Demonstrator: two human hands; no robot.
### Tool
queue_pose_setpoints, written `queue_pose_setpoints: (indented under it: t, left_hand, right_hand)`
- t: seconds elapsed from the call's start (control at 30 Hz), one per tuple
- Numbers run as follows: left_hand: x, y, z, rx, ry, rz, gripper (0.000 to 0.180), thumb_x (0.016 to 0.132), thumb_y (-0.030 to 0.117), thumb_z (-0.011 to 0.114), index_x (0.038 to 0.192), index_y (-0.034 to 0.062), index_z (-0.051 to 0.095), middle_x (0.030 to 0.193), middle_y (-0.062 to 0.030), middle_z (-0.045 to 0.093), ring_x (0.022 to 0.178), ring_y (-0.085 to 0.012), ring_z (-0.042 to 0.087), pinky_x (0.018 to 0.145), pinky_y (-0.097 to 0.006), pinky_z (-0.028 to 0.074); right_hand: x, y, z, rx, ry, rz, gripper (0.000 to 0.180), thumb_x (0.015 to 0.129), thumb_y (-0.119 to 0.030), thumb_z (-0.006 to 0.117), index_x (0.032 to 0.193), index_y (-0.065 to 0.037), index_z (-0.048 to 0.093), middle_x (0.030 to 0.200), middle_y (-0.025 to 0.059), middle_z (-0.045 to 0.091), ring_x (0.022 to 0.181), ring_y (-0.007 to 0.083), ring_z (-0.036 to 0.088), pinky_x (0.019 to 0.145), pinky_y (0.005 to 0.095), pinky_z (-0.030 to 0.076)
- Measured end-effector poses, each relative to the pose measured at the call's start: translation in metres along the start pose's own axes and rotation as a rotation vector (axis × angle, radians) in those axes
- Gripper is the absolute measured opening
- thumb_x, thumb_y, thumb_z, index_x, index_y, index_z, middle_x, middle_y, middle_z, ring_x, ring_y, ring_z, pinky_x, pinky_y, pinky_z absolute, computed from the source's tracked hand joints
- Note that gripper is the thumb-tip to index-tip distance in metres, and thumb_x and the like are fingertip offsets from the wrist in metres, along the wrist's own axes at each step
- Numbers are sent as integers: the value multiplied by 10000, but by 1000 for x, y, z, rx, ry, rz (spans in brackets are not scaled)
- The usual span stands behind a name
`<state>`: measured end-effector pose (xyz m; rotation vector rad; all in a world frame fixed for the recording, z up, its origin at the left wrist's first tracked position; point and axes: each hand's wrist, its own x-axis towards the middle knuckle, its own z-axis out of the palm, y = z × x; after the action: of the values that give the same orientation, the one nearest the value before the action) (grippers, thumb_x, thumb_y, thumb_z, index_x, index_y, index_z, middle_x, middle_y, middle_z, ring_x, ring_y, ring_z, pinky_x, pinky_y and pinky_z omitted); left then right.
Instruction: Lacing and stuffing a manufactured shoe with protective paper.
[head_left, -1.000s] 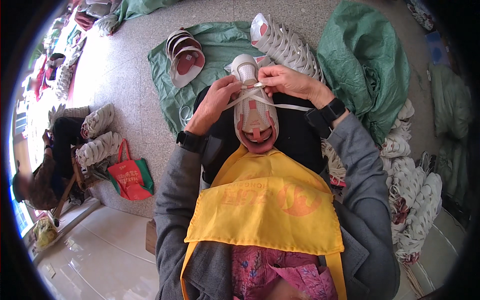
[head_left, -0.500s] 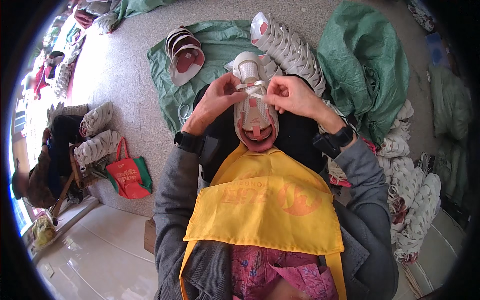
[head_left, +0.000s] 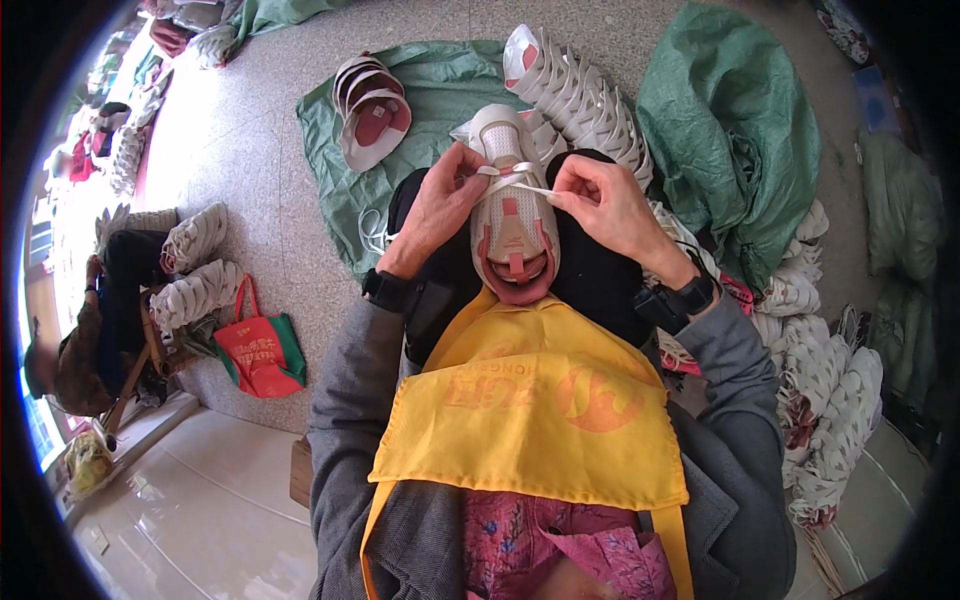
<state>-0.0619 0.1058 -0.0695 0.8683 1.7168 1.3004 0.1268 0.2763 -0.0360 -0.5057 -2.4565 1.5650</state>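
Between my knees rests a white mesh shoe upper (head_left: 511, 225) with pink trim, its toe pointing away from me and its opening near my yellow apron (head_left: 530, 400). A white shoelace (head_left: 535, 188) crosses over the top of it near the toe. My left hand (head_left: 445, 200) pinches the lace at the upper's left side, thumb and forefinger together. On the other side, my right hand (head_left: 605, 205) pinches the lace's other part and holds it taut, a little off the upper's edge.
Nested shoe uppers lie on a green sheet (head_left: 330, 190) ahead, in a small stack (head_left: 375, 120) and a long row (head_left: 580, 95). A bulky green sack (head_left: 730, 140) stands at right, above piled uppers (head_left: 830, 390). A red bag (head_left: 258, 352) and another person (head_left: 80, 360) are at left.
My right hand has moved a little to the right, away from the upper, drawing the lace out straight. My left hand stays close to the same spot, still pinching.
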Motion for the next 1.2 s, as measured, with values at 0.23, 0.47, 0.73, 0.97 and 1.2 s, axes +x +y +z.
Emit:
queue_pose_setpoints:
  t: [0.23, 0.47, 0.73, 0.97, 1.2]
  left_hand:
    - [-4, 2, 1, 16, -12, 72, 139, 944, 14, 564, 1081, 28, 548, 970, 8, 560, 892, -72, 519, 813, -234, 452]
    - [-11, -1, 3, -2, 29, 82, 191, 904, 62, 675, 1043, -5, 563, 941, -49, 609, 845, -113, 582, 776, -279, 506]
    - [-22, 9, 6, 180, 88, 59, 153, 872, 84, 728, 922, 12, 603, 767, -18, 582, 705, -97, 558, 673, -259, 480]
    - [-25, 14, 9, -95, 85, -7, 135, 888, 25, 679, 938, 39, 554, 779, 29, 560, 717, -53, 512, 664, -231, 442]
    - [-30, 21, 7, -189, 69, -18, 150, 901, 10, 665, 960, 41, 530, 828, 29, 565, 760, -36, 510, 686, -220, 439]
  right_hand:
    - [-26, -14, -24, -105, 127, -13, 138, 894, -52, 708, 835, 4, 596, 705, -8, 569, 638, 40, 495, 562, 234, 396]
    - [-33, 4, -13, 172, 101, 210, 133, 917, -89, 723, 878, 8, 640, 728, -4, 644, 617, 62, 604, 567, 231, 492]
    - [2, -4, 20, -26, 188, 19, 324, 818, -188, 827, 967, -1, 609, 777, 106, 663, 666, 197, 669, 632, 314, 547]
    - [10, 3, 44, -167, 284, -54, 346, 788, -130, 782, 988, -12, 526, 780, 135, 615, 718, 333, 650, 655, 412, 518]
    - [11, 1, 40, -21, 244, -24, 231, 847, -75, 729, 1029, 7, 613, 809, 138, 675, 718, 256, 695, 667, 342, 552]
